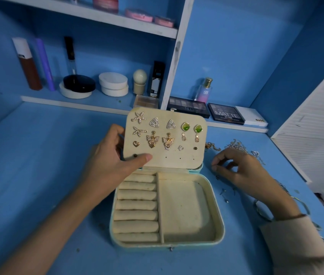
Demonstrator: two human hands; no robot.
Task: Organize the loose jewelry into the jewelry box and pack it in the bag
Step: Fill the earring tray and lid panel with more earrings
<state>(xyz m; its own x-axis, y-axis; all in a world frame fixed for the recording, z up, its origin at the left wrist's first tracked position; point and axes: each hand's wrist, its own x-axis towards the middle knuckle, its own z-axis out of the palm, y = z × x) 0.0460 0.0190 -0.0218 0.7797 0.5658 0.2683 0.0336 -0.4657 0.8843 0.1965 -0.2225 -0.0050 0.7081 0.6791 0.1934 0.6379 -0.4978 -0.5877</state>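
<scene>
Box lies open on desk, ring rolls in its left half and one wide compartment in its right. My left hand grips the upright panel at its lower left corner, thumb in front, fingers behind. Earrings are pinned across the panel. My right hand hovers just right of the box, fingers curled; I cannot tell whether it pinches anything. Chains lie beyond it, studs beside it.

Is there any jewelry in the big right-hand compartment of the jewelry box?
No, the large compartment of the jewelry box shows only bare lining; the earrings in the box are pinned on the lid panel.
</scene>
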